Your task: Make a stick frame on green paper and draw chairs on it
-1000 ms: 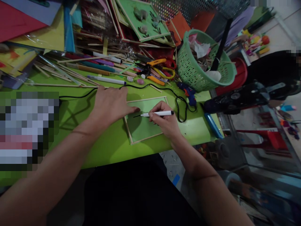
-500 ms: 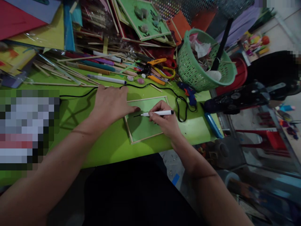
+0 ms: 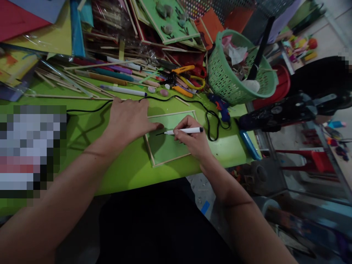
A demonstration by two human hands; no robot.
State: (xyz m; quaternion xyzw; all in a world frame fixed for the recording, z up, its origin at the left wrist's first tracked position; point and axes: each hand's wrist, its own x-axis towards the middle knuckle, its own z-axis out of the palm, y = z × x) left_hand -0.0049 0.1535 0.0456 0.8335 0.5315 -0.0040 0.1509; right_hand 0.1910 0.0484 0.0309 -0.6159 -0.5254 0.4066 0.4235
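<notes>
A green panel (image 3: 172, 148) edged with thin wooden sticks lies on the bright green table (image 3: 118, 176). My right hand (image 3: 192, 137) is closed on a white marker (image 3: 189, 130), whose tip points left over the panel near a short dark line. My left hand (image 3: 129, 119) rests at the panel's upper left corner with its thumb stretched over the panel and its other fingers spread, holding nothing. A black cord (image 3: 176, 96) runs just beyond the fingertips of my left hand.
Behind are loose sticks, pens, orange-handled pliers (image 3: 184, 69) and a green basket (image 3: 236, 88). A blue glue gun (image 3: 224, 112) lies right of the panel. Decorated green panels (image 3: 173, 18) are stacked at the back. A pixelated object (image 3: 24, 146) is at the left.
The view has shifted very slightly. Both hands, the marker and the panel keep nearly the same places, and the short dark line looks about the same.
</notes>
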